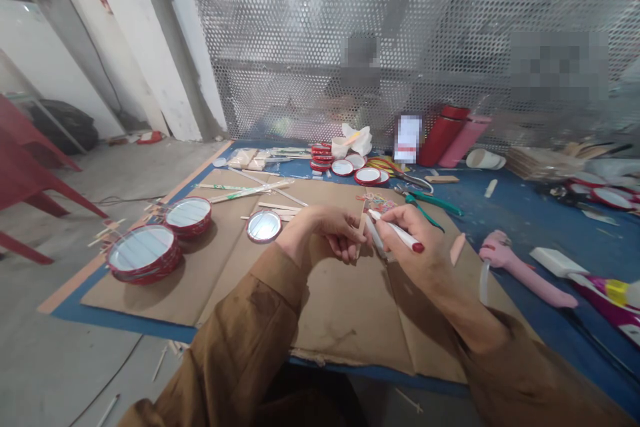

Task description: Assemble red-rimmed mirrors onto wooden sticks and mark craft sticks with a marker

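I see both hands meet over the cardboard sheet (pixel 340 327), which lies bare toward its near edge. The left hand (pixel 325 235) has its grip pinched on a wooden stick (pixel 361 225); the right hand (pixel 417 250) has its grip closed around a white pen (pixel 397 233). Red drums (pixel 145 255) crowd the left edge and a pink glue gun (pixel 523 270) lies to the right. Beyond, lids (pixel 367 175) lie before the mesh wall (pixel 400 27).

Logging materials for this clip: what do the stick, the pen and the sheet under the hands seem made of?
The stick: pale matte wood by its look. The pen: glossy white plastic, red end. The sheet: brown matte cardboard, creased with a frayed edge.
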`<control>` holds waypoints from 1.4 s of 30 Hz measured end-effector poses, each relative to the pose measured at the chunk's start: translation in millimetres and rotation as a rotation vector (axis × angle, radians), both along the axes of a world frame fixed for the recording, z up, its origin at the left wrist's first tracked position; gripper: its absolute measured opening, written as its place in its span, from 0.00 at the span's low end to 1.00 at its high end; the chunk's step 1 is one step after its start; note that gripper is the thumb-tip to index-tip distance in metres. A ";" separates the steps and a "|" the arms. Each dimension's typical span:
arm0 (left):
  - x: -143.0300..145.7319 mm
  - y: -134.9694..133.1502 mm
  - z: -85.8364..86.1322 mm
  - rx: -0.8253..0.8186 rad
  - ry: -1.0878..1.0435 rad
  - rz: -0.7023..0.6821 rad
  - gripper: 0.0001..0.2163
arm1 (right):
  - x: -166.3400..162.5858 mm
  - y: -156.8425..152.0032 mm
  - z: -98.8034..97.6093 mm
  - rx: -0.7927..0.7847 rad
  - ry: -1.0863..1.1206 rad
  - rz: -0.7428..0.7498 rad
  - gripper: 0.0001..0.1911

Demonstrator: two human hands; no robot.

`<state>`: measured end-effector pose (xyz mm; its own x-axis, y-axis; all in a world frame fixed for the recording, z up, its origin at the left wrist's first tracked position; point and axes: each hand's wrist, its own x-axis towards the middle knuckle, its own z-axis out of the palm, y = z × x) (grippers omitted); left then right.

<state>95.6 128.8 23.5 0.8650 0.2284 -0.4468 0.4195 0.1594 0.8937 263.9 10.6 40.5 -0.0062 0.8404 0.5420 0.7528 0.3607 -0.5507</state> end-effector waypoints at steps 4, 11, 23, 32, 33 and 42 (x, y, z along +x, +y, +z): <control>-0.6 -0.1 -0.1 0.010 -0.017 -0.010 0.17 | 0.0 1.1 -4.2 0.010 -0.028 -0.001 0.10; -0.8 -0.3 1.6 0.006 -0.006 -0.019 0.17 | -1.9 0.9 -9.6 0.029 -0.049 -0.027 0.08; -1.5 0.6 1.5 0.008 -0.011 -0.029 0.17 | 2.2 5.2 -14.1 0.015 -0.008 0.037 0.11; -0.2 2.5 -0.8 0.004 -0.007 -0.039 0.16 | -0.1 1.8 -7.3 0.002 -0.005 0.004 0.09; -0.1 2.4 -1.1 0.000 -0.010 -0.043 0.16 | -0.2 2.2 -8.0 0.003 -0.011 0.018 0.09; -0.5 6.3 -8.4 -0.020 -0.016 -0.040 0.15 | -3.6 -5.4 9.6 0.146 0.297 -0.114 0.09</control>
